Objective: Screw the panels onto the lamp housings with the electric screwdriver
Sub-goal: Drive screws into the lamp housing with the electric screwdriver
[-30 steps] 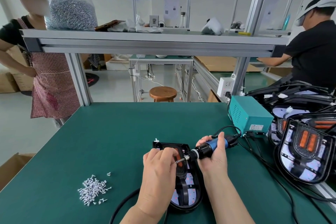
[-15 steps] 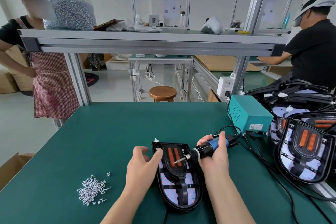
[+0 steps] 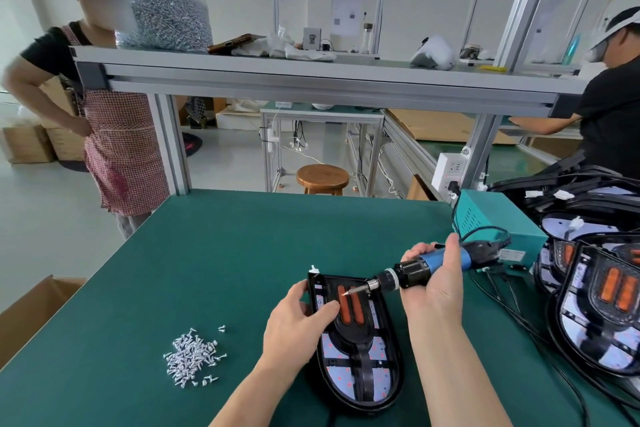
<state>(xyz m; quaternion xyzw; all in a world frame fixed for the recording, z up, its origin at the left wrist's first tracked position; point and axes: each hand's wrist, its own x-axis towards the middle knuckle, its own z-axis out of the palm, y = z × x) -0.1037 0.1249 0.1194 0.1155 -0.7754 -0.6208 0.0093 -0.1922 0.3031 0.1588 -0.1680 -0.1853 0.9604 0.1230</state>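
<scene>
Gripping the electric screwdriver [image 3: 415, 270] in the right hand [image 3: 433, 288], bit slanted down-left, tip over the orange strips of the panel [image 3: 349, 305]. Clasping the lamp housing [image 3: 363, 367] by its left rim with the left hand [image 3: 298, 326], thumb on top. Housing flat on the green table [image 3: 242, 236]. Well left, a loose heap of screws [image 3: 192, 355]. To the right, stacked housings [image 3: 606, 305] and a teal box [image 3: 491, 215].
</scene>
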